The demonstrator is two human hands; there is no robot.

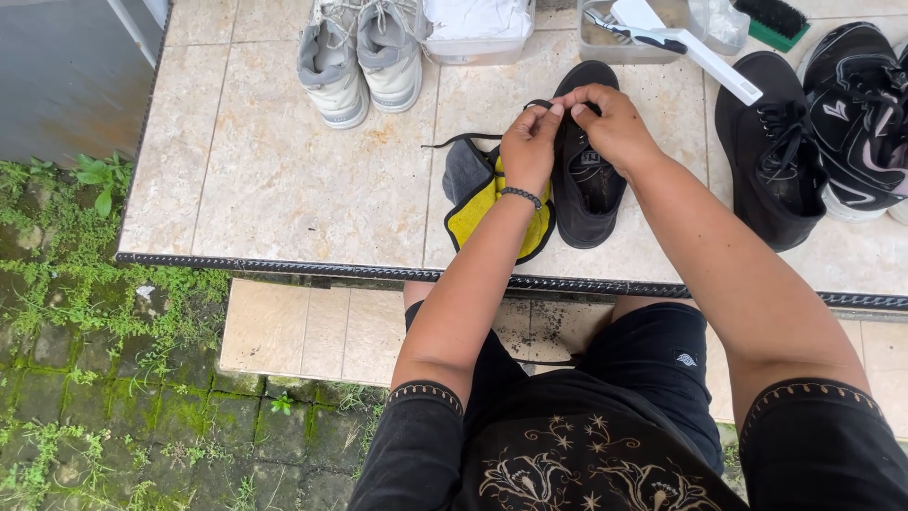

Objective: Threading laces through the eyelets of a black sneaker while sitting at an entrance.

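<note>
Head view: near the upper centre of the frame, the left hand (pixel 528 149) and right hand (pixel 610 123) meet over a black low-top canvas shoe (pixel 586 180) lying on the beige tiled counter (pixel 274 180). Each grip is closed, fingertips pinching the thin black shoelace (pixel 463 140), whose loose end trails left across the tiles. Under the left wrist lies a yellow and grey cloth (pixel 473 203), just beside the shoe. A pair of grey-white sneakers (pixel 359 57) stands at the upper left of centre. Black sneakers (pixel 813 142) sit at the upper right, below a white-handled brush (pixel 700 52).
</note>
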